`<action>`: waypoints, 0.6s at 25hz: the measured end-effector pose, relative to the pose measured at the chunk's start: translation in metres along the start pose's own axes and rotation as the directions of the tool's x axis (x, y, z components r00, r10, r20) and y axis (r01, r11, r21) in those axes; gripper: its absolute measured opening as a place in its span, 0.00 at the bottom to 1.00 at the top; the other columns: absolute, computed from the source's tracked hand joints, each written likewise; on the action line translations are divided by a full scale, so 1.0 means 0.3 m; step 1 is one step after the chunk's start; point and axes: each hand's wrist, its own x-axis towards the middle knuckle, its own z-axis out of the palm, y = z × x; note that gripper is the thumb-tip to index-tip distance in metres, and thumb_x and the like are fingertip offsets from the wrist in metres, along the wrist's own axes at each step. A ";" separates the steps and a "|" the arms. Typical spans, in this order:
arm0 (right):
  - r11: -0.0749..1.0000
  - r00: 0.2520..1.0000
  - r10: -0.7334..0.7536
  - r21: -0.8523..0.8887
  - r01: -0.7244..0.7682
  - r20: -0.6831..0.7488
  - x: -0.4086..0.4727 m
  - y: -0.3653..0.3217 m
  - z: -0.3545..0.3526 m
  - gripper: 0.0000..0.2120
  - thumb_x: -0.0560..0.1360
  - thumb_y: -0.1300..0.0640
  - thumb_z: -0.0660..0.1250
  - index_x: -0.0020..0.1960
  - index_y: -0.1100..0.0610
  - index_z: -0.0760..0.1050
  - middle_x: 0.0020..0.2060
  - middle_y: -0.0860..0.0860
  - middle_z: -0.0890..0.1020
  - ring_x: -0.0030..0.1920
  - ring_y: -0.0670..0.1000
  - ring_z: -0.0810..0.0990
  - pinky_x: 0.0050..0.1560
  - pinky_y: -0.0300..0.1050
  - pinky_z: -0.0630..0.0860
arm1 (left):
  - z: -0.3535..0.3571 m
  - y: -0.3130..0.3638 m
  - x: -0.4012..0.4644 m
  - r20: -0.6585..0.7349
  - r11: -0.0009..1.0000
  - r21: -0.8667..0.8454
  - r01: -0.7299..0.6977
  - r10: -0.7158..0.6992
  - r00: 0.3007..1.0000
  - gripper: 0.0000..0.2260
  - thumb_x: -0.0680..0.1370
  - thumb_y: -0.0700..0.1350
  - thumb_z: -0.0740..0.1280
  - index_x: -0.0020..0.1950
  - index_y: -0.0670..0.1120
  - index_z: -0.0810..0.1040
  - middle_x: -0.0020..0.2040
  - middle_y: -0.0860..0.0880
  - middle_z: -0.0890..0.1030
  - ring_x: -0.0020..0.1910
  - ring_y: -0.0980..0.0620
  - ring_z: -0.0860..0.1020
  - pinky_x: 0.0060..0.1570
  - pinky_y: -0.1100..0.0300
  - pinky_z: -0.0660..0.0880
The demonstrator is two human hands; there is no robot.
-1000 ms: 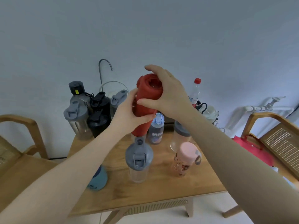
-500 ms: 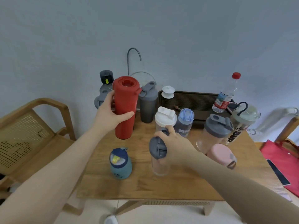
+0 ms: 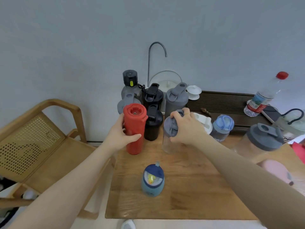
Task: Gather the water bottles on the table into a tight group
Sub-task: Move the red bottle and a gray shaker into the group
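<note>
My left hand [image 3: 121, 136] grips the tall red bottle [image 3: 134, 129], which stands upright at the table's far left beside a black shaker [image 3: 152, 124]. My right hand [image 3: 188, 128] holds a clear shaker with a grey lid [image 3: 170, 134] by its top, just right of the black shaker. Behind them stand several dark and grey bottles in a cluster [image 3: 148, 95]. A small blue kids' bottle [image 3: 153, 180] stands alone near the front. A white-lidded bottle [image 3: 205, 123], a light blue bottle [image 3: 222, 128], a big grey-lidded shaker [image 3: 260, 141] and a pink bottle [image 3: 277, 171] stand to the right.
The wooden table [image 3: 189, 195] ends close to me and at the left. A wooden chair [image 3: 38, 138] stands left of it. At the back are a dark slatted tray [image 3: 221, 103], a white kettle with a gooseneck spout [image 3: 165, 81] and a plastic water bottle with a red cap [image 3: 264, 96].
My left hand has set the red bottle down next to the black shaker. My right hand has carried the clear grey-lidded shaker away from the front, toward the back cluster.
</note>
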 end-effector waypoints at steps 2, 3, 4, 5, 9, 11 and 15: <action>0.999 0.999 0.043 0.002 -0.043 0.004 0.057 -0.010 0.003 0.32 0.63 0.48 0.72 0.62 0.53 0.63 0.62 0.59 0.63 0.58 0.61 0.67 0.48 0.49 0.69 | -0.022 -0.038 0.042 0.034 1.000 -0.019 0.004 -0.004 0.999 0.30 0.66 0.38 0.75 0.64 0.49 0.66 0.57 0.50 0.75 0.56 0.51 0.74 0.55 0.58 0.73; 0.998 0.998 0.067 0.018 -0.067 0.008 0.080 -0.010 0.003 0.32 0.63 0.48 0.72 0.62 0.53 0.64 0.62 0.59 0.63 0.58 0.61 0.67 0.48 0.49 0.69 | -0.033 -0.053 0.057 0.057 1.000 -0.021 -0.004 0.005 0.998 0.29 0.67 0.37 0.75 0.63 0.50 0.67 0.56 0.52 0.75 0.55 0.53 0.74 0.53 0.63 0.73; 0.996 0.996 0.087 0.035 -0.087 0.010 0.100 -0.009 0.004 0.32 0.62 0.48 0.73 0.61 0.52 0.64 0.62 0.60 0.63 0.58 0.62 0.67 0.49 0.50 0.71 | -0.042 -0.068 0.069 0.073 1.000 -0.014 -0.011 0.012 0.997 0.28 0.67 0.37 0.74 0.62 0.50 0.67 0.55 0.54 0.75 0.54 0.57 0.73 0.49 0.68 0.73; 0.993 0.994 0.105 0.051 -0.105 0.011 0.116 -0.004 0.003 0.32 0.61 0.49 0.73 0.61 0.52 0.64 0.62 0.60 0.63 0.59 0.62 0.67 0.51 0.53 0.73 | -0.051 -0.079 0.078 0.077 1.000 -0.009 -0.013 0.014 0.997 0.27 0.67 0.37 0.74 0.61 0.51 0.67 0.54 0.56 0.74 0.53 0.59 0.73 0.45 0.71 0.72; 0.983 0.987 0.157 0.090 -0.158 0.021 0.163 -0.005 0.005 0.32 0.61 0.51 0.73 0.61 0.52 0.64 0.63 0.60 0.62 0.60 0.62 0.66 0.52 0.55 0.74 | -0.091 -0.106 0.105 0.078 1.000 -0.007 -0.019 0.020 0.997 0.26 0.67 0.39 0.75 0.58 0.54 0.67 0.53 0.58 0.75 0.52 0.60 0.74 0.41 0.71 0.73; 0.983 0.986 0.169 0.075 -0.169 0.008 0.175 -0.011 0.008 0.33 0.62 0.51 0.73 0.63 0.52 0.63 0.66 0.61 0.61 0.61 0.64 0.66 0.54 0.55 0.72 | -0.098 -0.113 0.109 0.096 0.999 0.003 -0.034 0.033 0.995 0.26 0.66 0.40 0.75 0.58 0.54 0.67 0.53 0.59 0.75 0.52 0.60 0.74 0.45 0.68 0.73; 0.982 0.982 0.188 0.006 -0.188 -0.035 0.171 -0.018 0.027 0.43 0.65 0.49 0.73 0.72 0.51 0.54 0.73 0.62 0.54 0.65 0.66 0.65 0.61 0.57 0.68 | -0.101 -0.121 0.104 0.087 0.999 0.045 -0.008 0.005 0.996 0.28 0.66 0.43 0.76 0.61 0.51 0.65 0.56 0.53 0.74 0.56 0.54 0.73 0.55 0.53 0.75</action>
